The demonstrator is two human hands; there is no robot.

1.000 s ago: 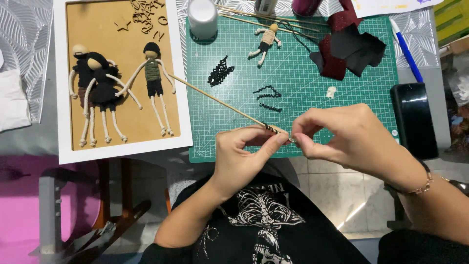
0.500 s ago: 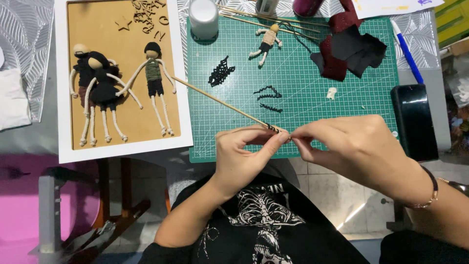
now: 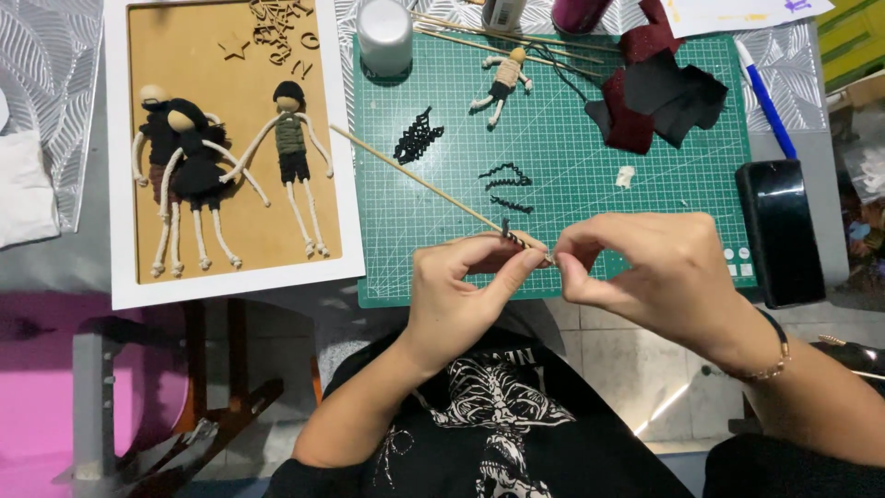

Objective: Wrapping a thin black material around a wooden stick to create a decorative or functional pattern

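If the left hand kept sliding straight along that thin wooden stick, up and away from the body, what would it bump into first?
Probably the white frame of the doll board: the left hand holds the stick, which points there. Height above the mat is unclear.

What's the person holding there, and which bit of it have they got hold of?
A thin wooden skewer, pinched at its near end by the left hand, where black thread is coiled round it. The right hand pinches the tip of the same end.

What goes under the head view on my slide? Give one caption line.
Both hands, left hand and right hand, wind black thread on a thin wooden stick over a green cutting mat.
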